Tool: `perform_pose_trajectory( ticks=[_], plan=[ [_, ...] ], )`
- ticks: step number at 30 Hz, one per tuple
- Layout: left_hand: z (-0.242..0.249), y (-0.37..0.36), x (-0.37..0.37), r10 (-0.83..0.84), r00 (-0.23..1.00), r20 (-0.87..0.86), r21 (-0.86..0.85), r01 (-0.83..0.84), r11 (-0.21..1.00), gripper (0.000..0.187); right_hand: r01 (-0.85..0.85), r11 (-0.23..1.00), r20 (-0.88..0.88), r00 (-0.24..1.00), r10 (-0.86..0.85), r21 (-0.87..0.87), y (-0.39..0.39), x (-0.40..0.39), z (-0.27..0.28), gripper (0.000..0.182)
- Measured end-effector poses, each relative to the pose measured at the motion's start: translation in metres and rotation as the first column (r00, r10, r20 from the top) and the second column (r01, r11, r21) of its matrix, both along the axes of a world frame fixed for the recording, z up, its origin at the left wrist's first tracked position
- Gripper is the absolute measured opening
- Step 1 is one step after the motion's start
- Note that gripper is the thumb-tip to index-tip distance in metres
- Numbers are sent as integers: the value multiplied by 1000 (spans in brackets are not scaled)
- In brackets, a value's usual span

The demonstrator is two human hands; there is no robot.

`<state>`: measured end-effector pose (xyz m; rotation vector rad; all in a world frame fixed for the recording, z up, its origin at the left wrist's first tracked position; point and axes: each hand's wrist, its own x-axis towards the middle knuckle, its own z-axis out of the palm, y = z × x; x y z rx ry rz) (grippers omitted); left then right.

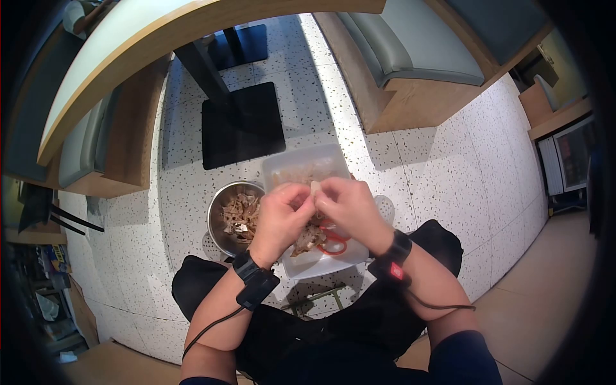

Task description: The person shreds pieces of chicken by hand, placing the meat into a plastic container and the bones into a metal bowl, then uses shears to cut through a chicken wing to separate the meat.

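A small pale, whitish piece point(315, 187) is pinched between the fingertips of both my hands, over the bin; its kind cannot be made out. My left hand point(289, 208) has thumb and fingers closed on it from the left. From the right, my right hand point(346, 200) meets it with bent fingers. Beneath them is a translucent white plastic bin point(280, 162). Inside lie brown, shredded-looking pieces point(308, 240) and scissors with red handles point(330, 236), partly hidden by my right hand. Left of the bin stands a steel bowl point(213, 221) holding more brown, flaky pieces point(240, 212).
Perforated round surfaces point(384, 206) show beside the bin. Ahead stands a table with a black base plate point(240, 128), between padded bench seats point(410, 48). Both my wrists carry strapped devices point(258, 282) with cables. Another person's arm point(80, 19) shows at the top left.
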<state>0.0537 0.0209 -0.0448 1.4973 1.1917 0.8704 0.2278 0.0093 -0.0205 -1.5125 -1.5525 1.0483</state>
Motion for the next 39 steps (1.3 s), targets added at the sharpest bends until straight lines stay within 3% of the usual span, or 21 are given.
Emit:
perform_pose_trajectory(
  ticks=[1, 5, 7, 8, 10, 15, 18, 20, 26, 28, 39],
  plan=[
    [3, -1, 1, -2, 998, -68, 95, 9, 995, 18, 19, 1000, 42, 999, -19, 1, 0, -1, -1, 26],
    [8, -4, 2, 13, 999, -32, 62, -11, 998, 18, 8, 1000, 106, 994, -11, 24, 3, -3, 1, 26],
    [1, -3, 2, 128, 978, 167, -203, -93, 975, 18, 32, 951, -278, 953, -122, -307, 6, -5, 10, 25],
    [0, -3, 1, 129, 977, 167, -202, -94, 975, 18, 31, 952, -278, 953, -120, -306, 7, -4, 7, 25],
    [6, -1, 0, 266, 861, 434, -407, -76, 910, 19, 0, 940, -469, 867, -170, -341, 11, -1, -4, 24],
    [10, 2, 1, 277, 837, 472, -401, -76, 913, 19, -28, 951, -487, 864, -132, -307, 15, 2, -10, 23],
    [10, -1, -1, 151, 873, 464, -296, -8, 955, 17, -44, 954, -458, 883, -103, -298, 15, 5, -10, 22],
    [2, 0, -6, 77, 952, 295, -239, -5, 971, 18, -59, 956, -436, 897, -76, -288, 15, 5, -8, 22],
    [8, 0, -5, 63, 984, 164, -224, -25, 974, 17, -97, 941, -476, 876, -75, -325, 13, 2, 2, 28],
    [15, 0, -4, 59, 983, 176, -241, -15, 970, 17, -96, 932, -404, 913, -58, -349, 13, 3, 0, 30],
    [2, 2, -11, 90, 941, 326, -361, 36, 932, 13, -45, 912, -378, 918, -124, -407, 11, 0, 3, 30]
  ],
)
